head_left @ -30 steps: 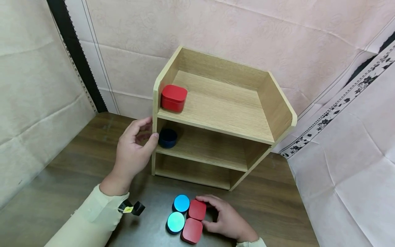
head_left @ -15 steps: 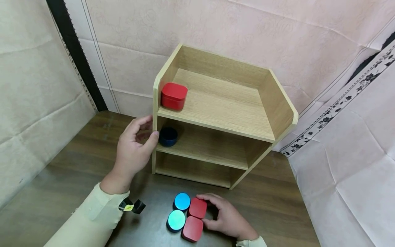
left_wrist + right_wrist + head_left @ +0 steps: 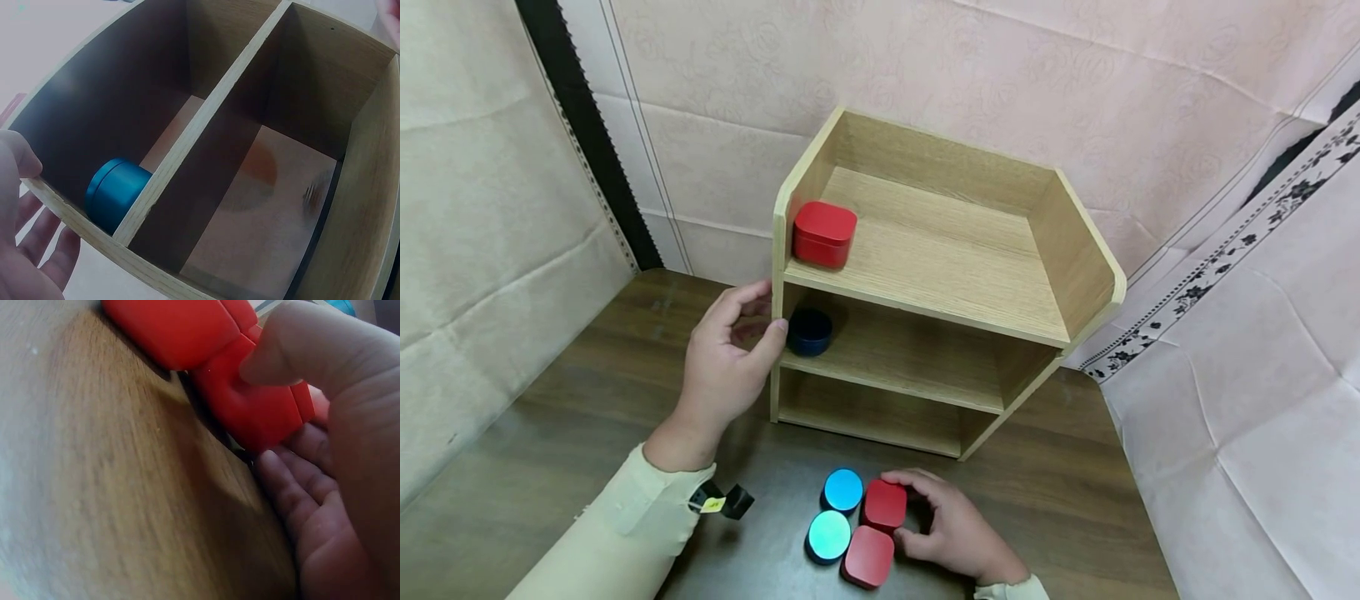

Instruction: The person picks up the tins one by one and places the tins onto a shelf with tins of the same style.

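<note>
My left hand [image 3: 722, 367] grips the left side panel of a small wooden shelf [image 3: 955, 242], thumb at its front edge. Just inside, on the middle level, stands a dark blue round tin [image 3: 809, 333], teal in the left wrist view. A red box with rounded corners [image 3: 824, 235] sits at the left of the top level. On the table, my right hand [image 3: 951, 529] pinches a second red box [image 3: 884, 502] between thumb and fingers. Another red box [image 3: 868, 557] lies close in front of it. Left of these are two blue-topped round tins, one farther back [image 3: 842, 490] and one nearer [image 3: 829, 536].
The brown wooden table [image 3: 1060, 500] carries the shelf and the group of tins and boxes in front of it. Pale patterned cloth [image 3: 1000, 75] hangs behind and at both sides. A small black device [image 3: 722, 502] is strapped to the left wrist.
The red box in my right hand has shifted slightly right, opening a small gap from the blue tins. My left hand keeps its place on the shelf. The head view has tilted slightly.
</note>
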{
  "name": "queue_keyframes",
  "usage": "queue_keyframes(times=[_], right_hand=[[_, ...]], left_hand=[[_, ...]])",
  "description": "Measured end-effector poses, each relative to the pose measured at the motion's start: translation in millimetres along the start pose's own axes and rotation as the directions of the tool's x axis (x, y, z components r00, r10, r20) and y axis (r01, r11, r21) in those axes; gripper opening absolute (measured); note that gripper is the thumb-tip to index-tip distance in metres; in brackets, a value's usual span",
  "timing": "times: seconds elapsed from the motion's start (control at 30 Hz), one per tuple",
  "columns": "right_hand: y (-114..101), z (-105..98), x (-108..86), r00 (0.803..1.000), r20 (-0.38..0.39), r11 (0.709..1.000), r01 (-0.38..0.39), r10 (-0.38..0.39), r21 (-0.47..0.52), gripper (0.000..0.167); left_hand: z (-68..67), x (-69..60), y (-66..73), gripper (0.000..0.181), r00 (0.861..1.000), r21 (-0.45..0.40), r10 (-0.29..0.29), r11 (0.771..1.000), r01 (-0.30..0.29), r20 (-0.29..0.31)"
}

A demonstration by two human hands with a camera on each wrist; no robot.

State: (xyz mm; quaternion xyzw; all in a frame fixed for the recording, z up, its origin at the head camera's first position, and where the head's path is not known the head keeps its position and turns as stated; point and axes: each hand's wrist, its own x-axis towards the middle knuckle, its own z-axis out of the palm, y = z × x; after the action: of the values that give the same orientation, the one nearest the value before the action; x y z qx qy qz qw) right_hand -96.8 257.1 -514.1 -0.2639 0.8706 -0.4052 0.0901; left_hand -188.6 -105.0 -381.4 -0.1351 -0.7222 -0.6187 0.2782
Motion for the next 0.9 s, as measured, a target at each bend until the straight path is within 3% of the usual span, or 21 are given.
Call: queue_keyframes(times=[0.23,0.9], right_hand=[[-0.6,-0.9,0.0,1.000,0.006,0.999,-0.014,0.014,0.052,0.070],[3.2,-0.2,-2.3,0.999,-0.036,0.976,0.043,-0.036,0.214,0.069]], left_hand=[[0.0,0.1,0.2,0.049,1.000,-0.003,0.005,1.000,-0.005,0.002],[-1.4,-0.5,-1.4,0.048,1.000,0.016,-0.001,1.000,0.001,0.018]])
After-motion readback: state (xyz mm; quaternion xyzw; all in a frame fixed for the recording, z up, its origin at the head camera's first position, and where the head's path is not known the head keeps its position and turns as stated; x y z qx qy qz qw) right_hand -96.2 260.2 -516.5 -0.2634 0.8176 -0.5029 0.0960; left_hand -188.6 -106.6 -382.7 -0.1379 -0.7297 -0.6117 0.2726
